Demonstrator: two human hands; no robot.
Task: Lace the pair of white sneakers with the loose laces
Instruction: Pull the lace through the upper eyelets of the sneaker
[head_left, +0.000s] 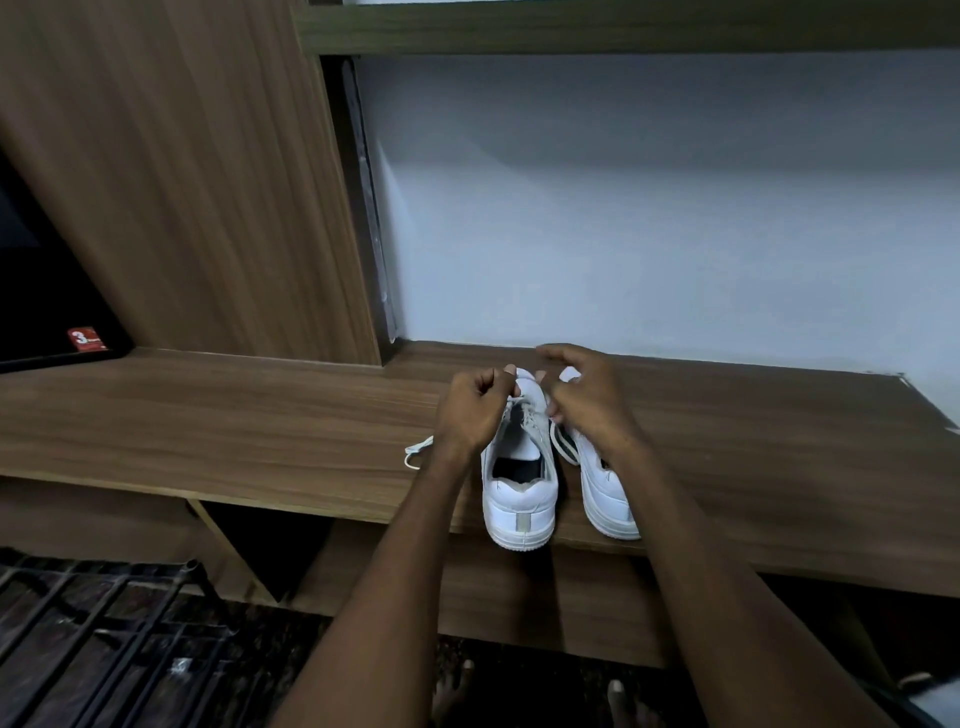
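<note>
A long wooden shelf (234, 415) runs across the view. On its front edge at 6 o'clock stand two white sneakers, heels toward the person: the left sneaker (519, 499) and, just beside it at 3 o'clock, the right sneaker (605, 499). The left hand (470, 410) is curled and pinches the lace (418, 452). The right hand (587, 395) is also curled over the laces; I cannot tell its grip.

sneakers: two white sneakers (521, 483) side by side on the wooden worktop (208, 415)
hands: left hand (475, 410) and right hand (587, 395) both pinching the lace (524, 410)
</note>
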